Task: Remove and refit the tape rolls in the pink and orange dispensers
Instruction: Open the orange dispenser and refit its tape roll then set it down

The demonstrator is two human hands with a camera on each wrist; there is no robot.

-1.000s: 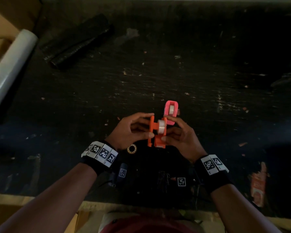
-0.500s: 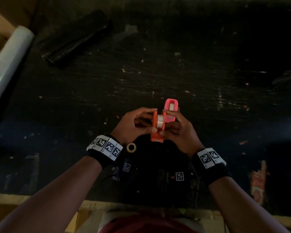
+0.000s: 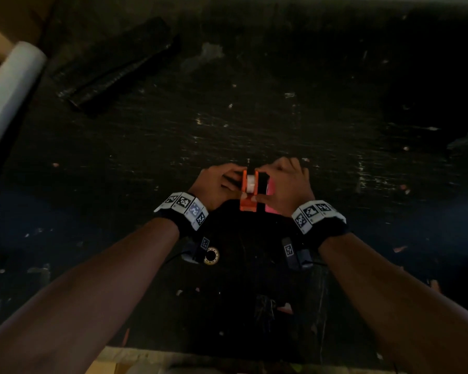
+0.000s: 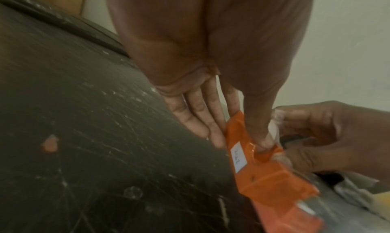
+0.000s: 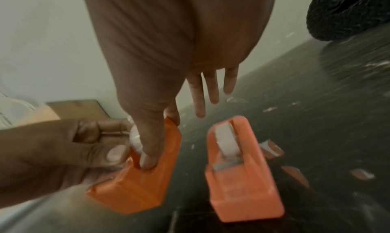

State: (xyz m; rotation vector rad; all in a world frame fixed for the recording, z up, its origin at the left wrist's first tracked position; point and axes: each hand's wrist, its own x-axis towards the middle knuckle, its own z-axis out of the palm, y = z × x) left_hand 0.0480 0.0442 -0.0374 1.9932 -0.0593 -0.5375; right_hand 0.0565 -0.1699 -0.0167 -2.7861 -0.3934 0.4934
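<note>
Orange dispenser (image 3: 249,195) between 2 hands (image 3: 250,184)

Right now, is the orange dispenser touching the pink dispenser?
Apart. The right wrist view shows a strip of dark table between the orange dispenser, held in both hands, and the pink dispenser standing beside it.

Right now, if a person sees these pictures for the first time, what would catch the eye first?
The bright orange dispenser, held between the left hand and the right hand over the dark scratched table, with a white tape roll between its side walls. Next, the pink dispenser standing on the table just right of it, its own roll in place. Far left lies a pale plastic-film roll.
</note>
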